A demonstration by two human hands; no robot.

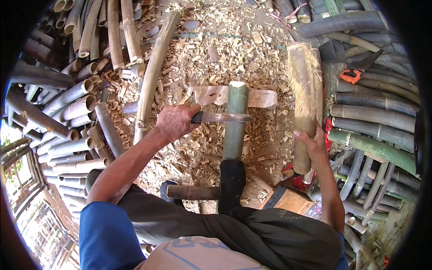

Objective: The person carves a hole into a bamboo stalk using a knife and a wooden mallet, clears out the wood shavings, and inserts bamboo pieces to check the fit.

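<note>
My left hand (174,122) is closed round the dark handle of a knife (225,117). Its blade reaches rightward across a green bamboo section (236,101), which lies pointing away from me. Whether the edge touches the bamboo, I cannot tell. The bamboo's far part crosses a pale wooden block (263,98), and a black-covered foot (232,175) is at its near end. At the right, my right hand (314,141) grips the lower part of a thick wooden club (302,85), whose upper part is frayed and yellowish.
Wood chips (211,58) litter the ground. A long pole (155,72) lies left of the block. Cut bamboo (74,108) is piled at the left, more bamboo (378,112) at the right. An orange-handled saw (353,75) rests on the right pile. A short bamboo piece (193,192) lies near my legs.
</note>
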